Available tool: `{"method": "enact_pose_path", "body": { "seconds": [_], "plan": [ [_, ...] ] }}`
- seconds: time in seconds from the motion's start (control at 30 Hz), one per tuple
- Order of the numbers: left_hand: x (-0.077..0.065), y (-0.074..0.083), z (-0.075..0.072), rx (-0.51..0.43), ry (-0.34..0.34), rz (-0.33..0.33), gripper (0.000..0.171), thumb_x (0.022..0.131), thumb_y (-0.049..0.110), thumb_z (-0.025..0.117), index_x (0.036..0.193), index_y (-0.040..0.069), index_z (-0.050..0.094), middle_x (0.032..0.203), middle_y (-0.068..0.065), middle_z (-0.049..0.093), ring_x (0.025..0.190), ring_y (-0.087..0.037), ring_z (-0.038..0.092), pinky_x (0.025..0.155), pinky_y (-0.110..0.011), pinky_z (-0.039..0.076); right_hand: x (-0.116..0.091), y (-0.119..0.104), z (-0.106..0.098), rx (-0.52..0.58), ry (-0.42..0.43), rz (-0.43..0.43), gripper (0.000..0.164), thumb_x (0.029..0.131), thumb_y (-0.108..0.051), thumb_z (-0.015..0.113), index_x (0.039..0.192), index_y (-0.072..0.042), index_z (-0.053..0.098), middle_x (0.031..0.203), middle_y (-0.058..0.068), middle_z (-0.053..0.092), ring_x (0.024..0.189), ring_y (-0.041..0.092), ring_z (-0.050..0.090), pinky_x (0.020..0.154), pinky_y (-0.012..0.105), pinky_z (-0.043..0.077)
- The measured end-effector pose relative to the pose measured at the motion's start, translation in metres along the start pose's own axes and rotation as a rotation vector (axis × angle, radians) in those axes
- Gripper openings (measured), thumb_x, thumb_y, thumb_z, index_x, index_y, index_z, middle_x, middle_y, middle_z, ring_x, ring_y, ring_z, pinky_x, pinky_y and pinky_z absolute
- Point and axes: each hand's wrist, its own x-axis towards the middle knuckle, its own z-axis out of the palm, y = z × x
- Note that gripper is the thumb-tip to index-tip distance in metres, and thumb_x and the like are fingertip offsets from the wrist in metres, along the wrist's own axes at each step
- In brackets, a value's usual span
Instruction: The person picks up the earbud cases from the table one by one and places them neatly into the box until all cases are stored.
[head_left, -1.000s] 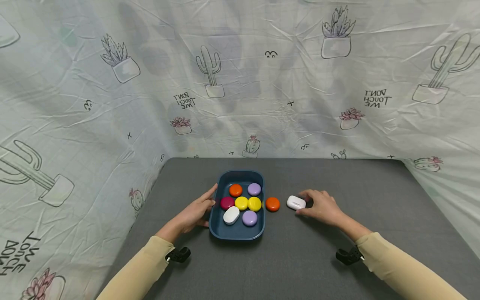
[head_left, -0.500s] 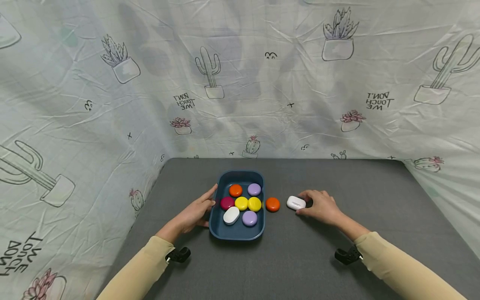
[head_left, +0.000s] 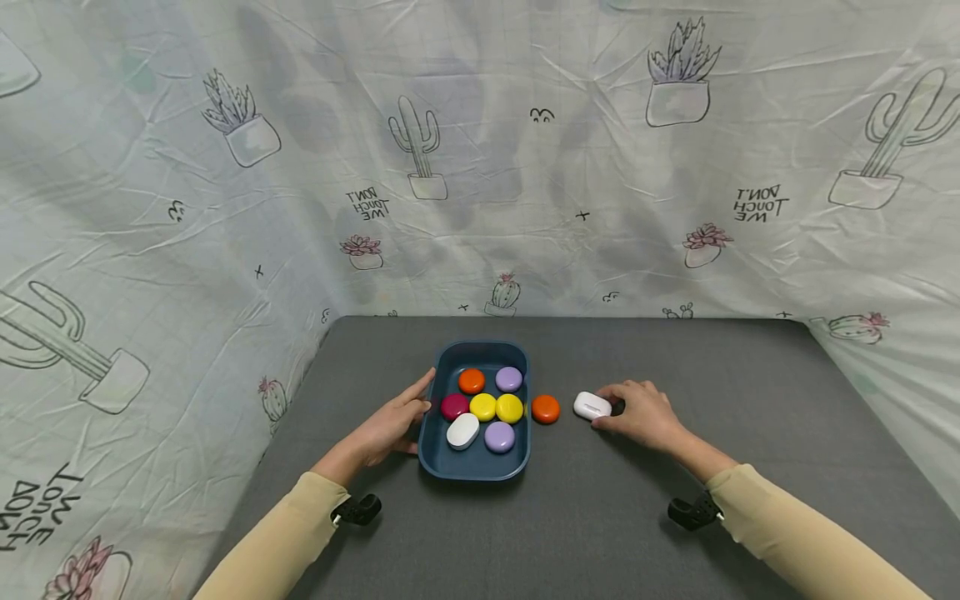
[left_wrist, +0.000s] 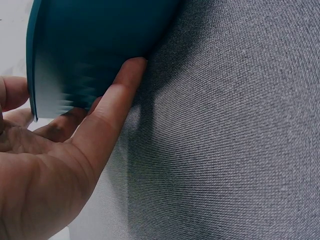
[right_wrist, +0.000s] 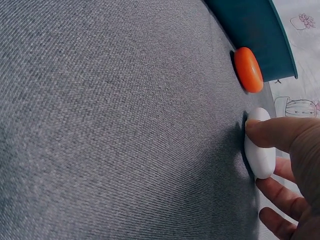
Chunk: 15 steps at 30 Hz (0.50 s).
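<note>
My left hand [head_left: 384, 429] rests against the left wall of a dark blue tray [head_left: 474, 478]. In the left wrist view its fingers lie along the outer wall [left_wrist: 100, 45], one finger straight near the base. Inside the tray sit several smooth discs: orange [head_left: 471, 381], purple [head_left: 508, 379], yellow [head_left: 483, 407] and dark red [head_left: 454, 407], plus a white oblong piece [head_left: 462, 431]. My right hand [head_left: 643, 414] pinches another white oblong piece [head_left: 592, 405], with faint print on its side, between thumb and fingers at the grey tabletop. The thumb crosses it in the right wrist view.
A loose orange disc [head_left: 545, 409] lies between the tray's right wall and the white piece in my right hand. Grey cloth [head_left: 675, 350] covers the table. A pale sheet [head_left: 480, 167] printed with cacti hangs behind and along the left side.
</note>
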Motion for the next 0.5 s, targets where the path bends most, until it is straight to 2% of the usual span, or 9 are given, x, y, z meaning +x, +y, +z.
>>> {"method": "enact_pose_path", "body": {
  "seconds": [0.3,0.5],
  "plan": [
    [-0.0004,0.0007,0.0005,-0.004,0.001,-0.004,0.063,0.108,0.021,0.043,0.163,0.043,0.02,0.163,-0.02,0.025,0.128,-0.039,0.049,0.077,-0.049,0.058,0.0,-0.0003,0.0035,-0.033,0.026,-0.022,0.039,0.082,-0.033,0.085,0.116,-0.014,0.076,0.1,0.002,0.065,0.101,0.034,0.052,0.077,0.047,0.032],
    [-0.0006,0.001,0.0003,-0.002,-0.001,-0.002,0.063,0.108,0.022,0.043,0.162,0.044,0.021,0.162,-0.02,0.025,0.131,-0.04,0.048,0.078,-0.051,0.058,0.0023,-0.0027,0.0006,-0.056,0.055,-0.023,0.041,0.083,-0.034,0.085,0.118,-0.015,0.076,0.1,0.002,0.064,0.099,0.032,0.052,0.078,0.048,0.034]
  ]
}}
